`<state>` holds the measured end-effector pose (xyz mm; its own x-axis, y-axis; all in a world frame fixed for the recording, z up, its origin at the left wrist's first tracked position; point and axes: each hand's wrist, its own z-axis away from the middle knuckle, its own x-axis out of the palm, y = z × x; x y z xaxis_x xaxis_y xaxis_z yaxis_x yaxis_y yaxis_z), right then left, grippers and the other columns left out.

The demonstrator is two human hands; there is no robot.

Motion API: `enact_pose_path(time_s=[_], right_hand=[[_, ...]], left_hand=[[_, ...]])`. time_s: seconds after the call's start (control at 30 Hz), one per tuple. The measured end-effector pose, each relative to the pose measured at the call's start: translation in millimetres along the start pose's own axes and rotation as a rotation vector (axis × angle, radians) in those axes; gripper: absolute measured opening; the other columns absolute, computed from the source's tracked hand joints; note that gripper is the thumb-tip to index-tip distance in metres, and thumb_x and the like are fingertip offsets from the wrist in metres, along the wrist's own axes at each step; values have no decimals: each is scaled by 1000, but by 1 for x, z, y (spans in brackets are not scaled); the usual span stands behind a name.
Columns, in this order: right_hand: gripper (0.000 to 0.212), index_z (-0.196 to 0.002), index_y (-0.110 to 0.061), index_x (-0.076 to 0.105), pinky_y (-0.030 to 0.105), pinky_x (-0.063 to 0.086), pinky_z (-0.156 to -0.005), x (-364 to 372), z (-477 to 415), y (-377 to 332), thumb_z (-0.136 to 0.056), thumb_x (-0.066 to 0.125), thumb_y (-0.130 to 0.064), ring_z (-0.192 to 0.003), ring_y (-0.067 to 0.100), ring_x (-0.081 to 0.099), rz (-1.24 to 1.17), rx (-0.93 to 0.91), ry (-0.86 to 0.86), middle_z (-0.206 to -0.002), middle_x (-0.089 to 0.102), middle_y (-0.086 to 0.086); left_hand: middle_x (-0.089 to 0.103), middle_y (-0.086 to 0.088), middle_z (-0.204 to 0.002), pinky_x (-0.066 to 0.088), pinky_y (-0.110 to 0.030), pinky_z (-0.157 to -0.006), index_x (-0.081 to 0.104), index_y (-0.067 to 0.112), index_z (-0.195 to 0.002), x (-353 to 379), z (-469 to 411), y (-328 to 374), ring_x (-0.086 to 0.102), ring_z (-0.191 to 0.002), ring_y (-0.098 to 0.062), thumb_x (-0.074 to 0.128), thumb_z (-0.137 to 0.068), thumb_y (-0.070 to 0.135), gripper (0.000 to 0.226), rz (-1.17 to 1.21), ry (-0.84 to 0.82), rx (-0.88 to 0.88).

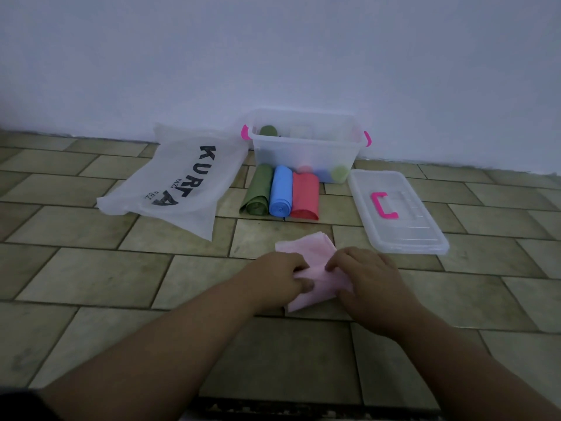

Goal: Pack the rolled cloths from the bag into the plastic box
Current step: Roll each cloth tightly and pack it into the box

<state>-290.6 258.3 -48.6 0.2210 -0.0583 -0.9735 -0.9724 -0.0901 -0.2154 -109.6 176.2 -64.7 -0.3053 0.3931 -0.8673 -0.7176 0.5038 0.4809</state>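
A pale pink cloth [306,252] lies flat on the tiled floor in front of me. My left hand [279,276] and my right hand [364,276] both pinch its near fold with curled fingers. Beyond it lie three rolled cloths side by side: green [258,189], blue [280,191] and red [305,194]. Behind them the clear plastic box [303,145] with pink handles stands against the wall, holding several rolled cloths. The white bag [179,180] with black lettering lies flat to the left.
The box's clear lid [403,226] with a pink handle lies on the floor to the right of the rolls. A plain wall runs behind the box. Bare tiled floor [91,284] spreads to the left and right of my arms.
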Motion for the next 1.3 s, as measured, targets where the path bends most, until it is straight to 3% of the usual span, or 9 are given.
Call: enact_pose_path(time_s=[0.17, 0.27, 0.37, 0.53, 0.67, 0.77, 0.9, 1.1, 1.3], right_hand=[[35, -124, -43, 47, 47, 16, -114, 1, -6, 2, -90, 50, -34, -126, 8, 41, -21, 59, -51, -132, 51, -16], [46, -134, -41, 40, 49, 10, -115, 1, -12, 0, -89, 48, -37, -133, 8, 33, 6, 47, -101, -142, 43, -12], [54, -137, -38, 36, 47, 14, -115, 4, -11, 0, -85, 51, -39, -133, 11, 33, 38, 24, -84, -143, 41, -10], [32, -118, -36, 43, 48, 20, -111, 1, -16, 3, -87, 49, -43, -118, 13, 48, 8, 54, -72, -122, 55, -9], [33, -109, -31, 49, 38, 39, -85, -2, -31, 0, -85, 48, -53, -95, 15, 50, 119, 100, -116, -107, 57, -5], [38, -109, -23, 53, 33, 45, -73, -6, -43, -4, -85, 52, -53, -84, 15, 54, -45, 281, -269, -98, 60, -1], [37, -107, -20, 55, 25, 37, -59, -7, -46, -13, -84, 61, -48, -78, 11, 52, -224, 376, -364, -85, 54, -4], [35, -103, -23, 55, 25, 43, -64, -7, -30, -34, -82, 62, -49, -80, 9, 55, -456, 377, -395, -91, 58, -6], [31, -105, -9, 57, 40, 56, -80, -10, -38, -43, -79, 68, -23, -90, 27, 67, -1096, 552, -405, -100, 68, 11]], left_hand=[[49, 6, -126, 35, -32, -95, 48, 31, -129, 7, 14, -5, 44, -113, -11, 56, -76, 58, 60, -158, 233, 264], [56, 4, -116, 40, -27, -85, 54, 26, -119, 9, 12, -6, 49, -100, -11, 62, -81, 46, 43, -71, 237, 228], [64, -1, -103, 37, -26, -69, 61, 22, -109, -1, 3, -1, 52, -85, -12, 55, -88, 47, 33, 19, 125, 74], [58, 5, -112, 43, -33, -83, 57, 25, -121, 1, 8, -6, 54, -96, -14, 58, -80, 50, 48, -132, 305, 281], [53, 2, -121, 42, -34, -88, 51, 26, -126, 1, 3, -5, 52, -105, -17, 54, -87, 42, 42, -171, 402, 48], [44, -4, -127, 44, -33, -84, 39, 28, -133, 4, 3, 4, 53, -104, -21, 62, -83, 36, 56, 240, 470, -290], [48, -6, -133, 49, -45, -93, 20, 24, -147, 15, 4, 24, 56, -110, -26, 68, -81, 27, 82, 1047, 254, -540], [45, -5, -138, 47, -48, -96, 28, 27, -144, 15, -1, 27, 50, -114, -26, 59, -89, 30, 64, 1249, 306, -626], [56, -8, -120, 48, -56, -90, 48, 24, -127, -3, -8, 13, 56, -106, -34, 63, -87, 32, 43, 1519, 296, -690]])
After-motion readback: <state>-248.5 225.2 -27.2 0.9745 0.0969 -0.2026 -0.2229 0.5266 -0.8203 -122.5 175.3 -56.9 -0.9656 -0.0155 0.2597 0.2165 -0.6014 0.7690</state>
